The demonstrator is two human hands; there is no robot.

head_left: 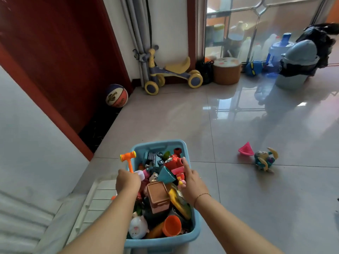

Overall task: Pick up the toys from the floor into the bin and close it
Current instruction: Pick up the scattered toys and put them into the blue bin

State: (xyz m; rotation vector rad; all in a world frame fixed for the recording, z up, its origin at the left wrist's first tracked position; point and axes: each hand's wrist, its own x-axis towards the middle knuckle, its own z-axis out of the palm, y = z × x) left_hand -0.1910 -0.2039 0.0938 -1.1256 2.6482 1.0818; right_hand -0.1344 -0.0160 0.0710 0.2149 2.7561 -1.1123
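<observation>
1. My left hand (127, 182) curls round the thin handle of the orange plastic hammer (128, 158).
2. My right hand (191, 181) touches the heaped toys (157, 197); I cannot tell its grip.
3. The smooth blue bin (196, 233) sits near, full.

This is a room in a home. A little ride-on bike (172, 72) stands at 12 o'clock, a ball (116, 95) at 10 o'clock and a trash can (297, 65) at 2 o'clock.

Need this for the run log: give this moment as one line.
left hand grips orange hammer at blue bin | right hand inside bin, grip unclear | bin open, heaped | pink toy, teal-yellow toy on floor
</observation>
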